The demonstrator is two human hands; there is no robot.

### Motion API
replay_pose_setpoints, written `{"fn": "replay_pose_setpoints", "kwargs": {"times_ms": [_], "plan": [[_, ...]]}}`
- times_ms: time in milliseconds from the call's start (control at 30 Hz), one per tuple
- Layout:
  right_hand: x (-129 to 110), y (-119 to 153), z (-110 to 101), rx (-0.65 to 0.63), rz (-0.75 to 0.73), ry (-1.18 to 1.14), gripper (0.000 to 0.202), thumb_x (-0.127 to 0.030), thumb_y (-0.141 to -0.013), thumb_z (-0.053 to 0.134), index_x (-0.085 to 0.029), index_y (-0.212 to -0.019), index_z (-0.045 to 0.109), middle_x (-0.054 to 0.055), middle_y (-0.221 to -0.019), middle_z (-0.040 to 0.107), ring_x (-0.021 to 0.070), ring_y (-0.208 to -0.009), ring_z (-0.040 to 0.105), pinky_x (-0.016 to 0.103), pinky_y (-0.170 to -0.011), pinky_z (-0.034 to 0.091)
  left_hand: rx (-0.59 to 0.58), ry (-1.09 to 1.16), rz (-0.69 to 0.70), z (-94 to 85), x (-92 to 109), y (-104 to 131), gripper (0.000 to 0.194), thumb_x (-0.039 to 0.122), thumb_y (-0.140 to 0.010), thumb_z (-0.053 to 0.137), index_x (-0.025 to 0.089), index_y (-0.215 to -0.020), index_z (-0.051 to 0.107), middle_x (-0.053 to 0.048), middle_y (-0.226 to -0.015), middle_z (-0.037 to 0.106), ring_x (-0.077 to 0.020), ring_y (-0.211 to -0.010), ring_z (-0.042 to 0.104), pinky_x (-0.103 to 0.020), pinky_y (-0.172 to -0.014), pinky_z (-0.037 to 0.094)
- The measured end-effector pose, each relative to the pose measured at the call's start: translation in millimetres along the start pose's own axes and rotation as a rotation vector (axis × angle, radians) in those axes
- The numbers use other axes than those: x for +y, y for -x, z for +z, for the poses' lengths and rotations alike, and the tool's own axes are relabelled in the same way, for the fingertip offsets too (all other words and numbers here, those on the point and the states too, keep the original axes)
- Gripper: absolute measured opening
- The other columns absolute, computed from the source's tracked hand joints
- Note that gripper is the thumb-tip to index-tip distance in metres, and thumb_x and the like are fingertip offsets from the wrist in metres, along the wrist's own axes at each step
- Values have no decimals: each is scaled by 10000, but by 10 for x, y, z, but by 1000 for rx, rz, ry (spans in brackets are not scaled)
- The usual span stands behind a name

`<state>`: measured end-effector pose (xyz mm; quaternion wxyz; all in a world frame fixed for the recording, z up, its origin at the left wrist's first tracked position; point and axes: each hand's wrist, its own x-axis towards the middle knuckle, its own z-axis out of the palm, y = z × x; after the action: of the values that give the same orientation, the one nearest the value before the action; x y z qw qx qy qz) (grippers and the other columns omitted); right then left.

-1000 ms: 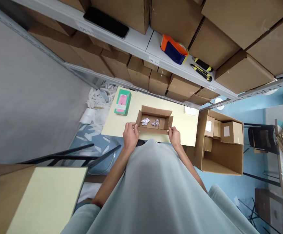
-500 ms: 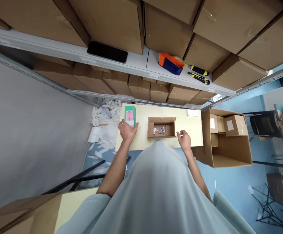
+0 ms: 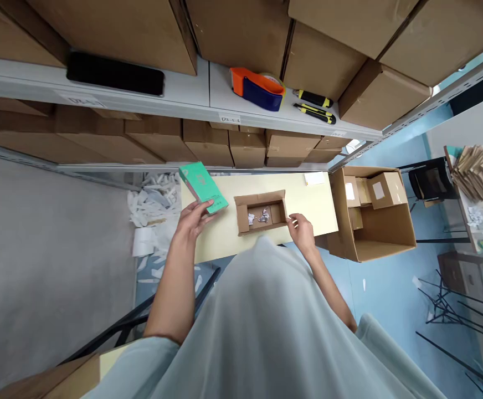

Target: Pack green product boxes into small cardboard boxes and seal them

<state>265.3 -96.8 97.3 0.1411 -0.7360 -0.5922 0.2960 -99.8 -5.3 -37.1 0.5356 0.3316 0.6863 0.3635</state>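
Note:
My left hand [image 3: 191, 220] is closed on the near end of a flat green box [image 3: 203, 187], which is raised and tilted above the left part of the cream table [image 3: 220, 244]. Its upper face carries small print. At the middle of the table stands a small cardboard box [image 3: 242, 217], its top uncovered and its flaps up. Crumpled paper [image 3: 263, 216] lies inside it. My right hand [image 3: 302, 231] has its fingertips bent together at the right edge of that cardboard box, seemingly pinching it.
A large carton [image 3: 385, 244] with several smaller boxes stands right of the table. On the shelf [image 3: 187, 91] lie a phone [image 3: 114, 73], a tape dispenser [image 3: 258, 91] and cutters [image 3: 314, 105]. A white card [image 3: 314, 178] is at the table's back right; scrap paper [image 3: 154, 199] is at left.
My left hand has taken hold of the green box, lifted and tilted it, with a different face now showing. My right hand has come to the small cardboard box's edge. The view has shifted.

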Motion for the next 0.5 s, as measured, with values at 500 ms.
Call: {"fn": "replay_pose_setpoints", "kwargs": {"times_ms": [500], "plan": [[58, -711, 336, -460, -228, 372, 426, -78, -1096, 548, -83, -1509, 653, 230, -1505, 705, 305, -1371, 708, 365, -1164, 551, -328, 125, 152, 1082, 82, 808, 939, 438, -531, 1022, 257, -1317, 543, -142, -1427, 759, -337, -1333, 741, -513, -1146, 613]]}}
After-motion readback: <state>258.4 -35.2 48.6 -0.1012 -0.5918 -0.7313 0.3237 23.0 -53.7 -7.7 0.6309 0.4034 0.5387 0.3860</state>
